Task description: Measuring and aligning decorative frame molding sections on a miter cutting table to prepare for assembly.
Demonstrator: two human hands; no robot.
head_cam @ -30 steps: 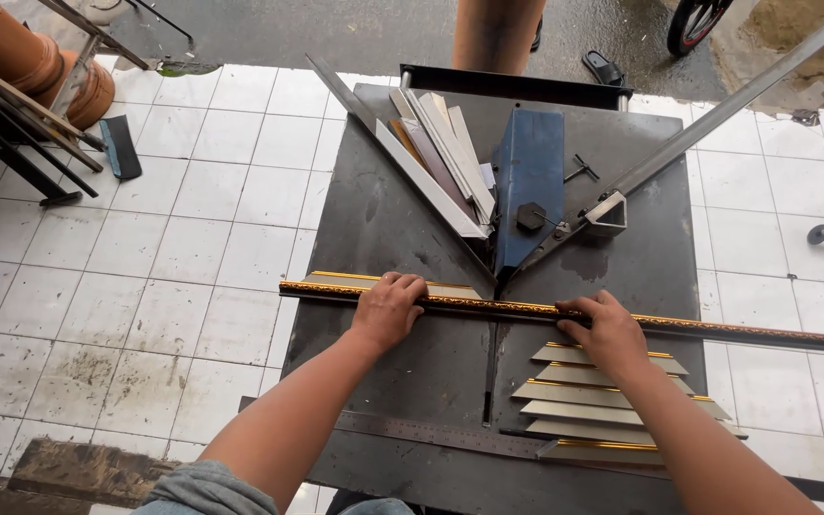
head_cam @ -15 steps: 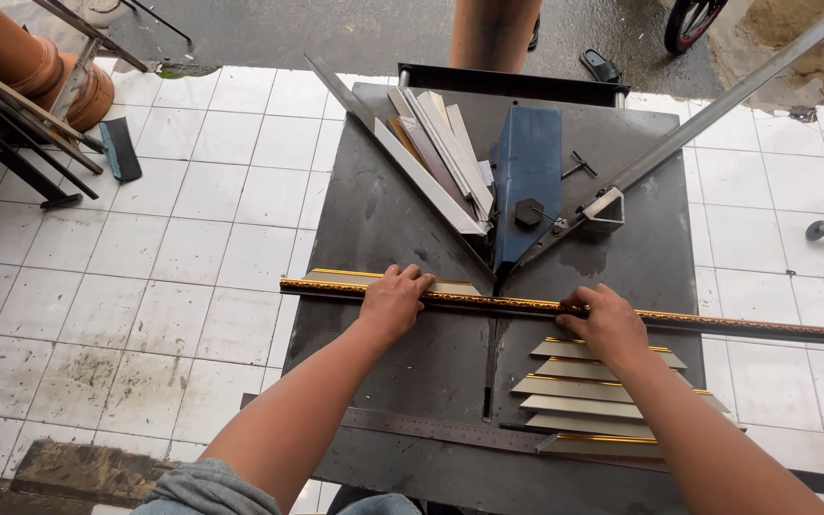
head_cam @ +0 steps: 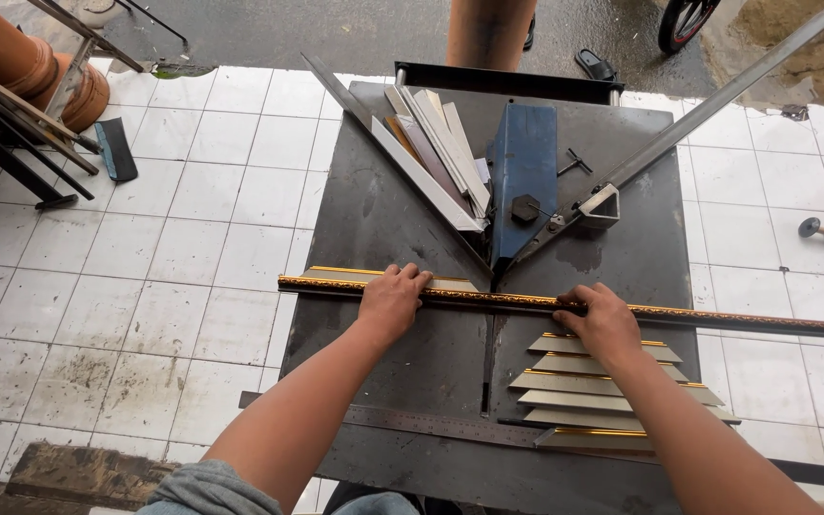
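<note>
Here we are over the dark metal desk (head_cam: 383, 219), and both hands are down on one long strip of gold-and-dark frame moulding (head_cam: 507, 300) that lies straight across it from left to right, its right end running off past the desk edge. The left hand (head_cam: 393, 300) is pressed on top of the moulding left of centre, fingers curled over its far edge, palm flat. The right hand (head_cam: 606, 319) grips the same strip right of centre, fingers wrapped over it (whether the thumb is tucked under, I cannot tell). Between the two hands the moulding crosses the point of a V made by two angled guide rails (head_cam: 622, 181), and a blue cutter housing (head_cam: 524, 181) sits right in that V, just beyond the strip. Left of the blue housing, a bundle of pale cut strips (head_cam: 431, 153) leans along the left rail. Nearer the person, just below the right hand, a stack of short mitred pieces (head_cam: 603, 386) lies fanned out, and a steel ruler (head_cam: 431, 424) lies along the near edge. White tiled floor (head_cam: 145, 257) all around.
</note>
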